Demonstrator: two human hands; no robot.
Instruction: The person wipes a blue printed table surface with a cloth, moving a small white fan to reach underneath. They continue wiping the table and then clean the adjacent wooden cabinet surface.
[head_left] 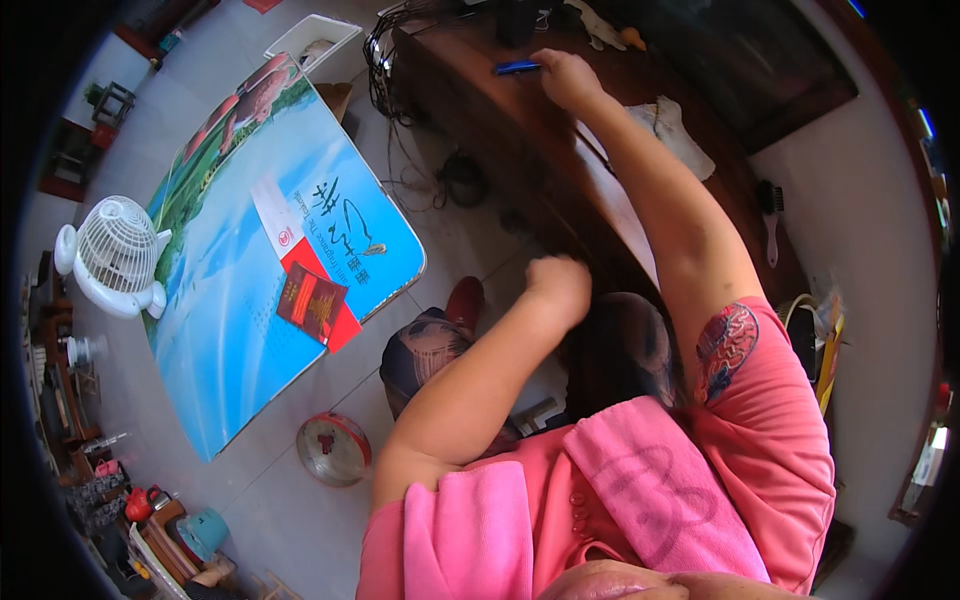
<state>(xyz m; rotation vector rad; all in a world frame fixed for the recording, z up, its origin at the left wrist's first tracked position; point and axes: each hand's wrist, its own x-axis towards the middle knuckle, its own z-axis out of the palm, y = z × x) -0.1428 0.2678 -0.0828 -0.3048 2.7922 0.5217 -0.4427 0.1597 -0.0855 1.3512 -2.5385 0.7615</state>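
Note:
My right hand (568, 80) is stretched out over the dark wooden cabinet top (450, 65). Its fingers are closed on one end of a slim blue object (516, 68), whose kind I cannot make out. Lower down, my left hand (562, 287) is curled into a fist beside the cabinet's front, above my knee. Whether anything is inside that fist is hidden. A crumpled white cloth (685, 135) lies on the cabinet, just right of my right forearm.
A table with a blue printed top (240, 350) stands at left, bearing red packets (312, 300). A white fan (118, 255) is at its far left edge. A round red-rimmed tin (333, 449) sits on the tiled floor. Dark cables (385, 60) hang by the cabinet; a brush (771, 225) is at right.

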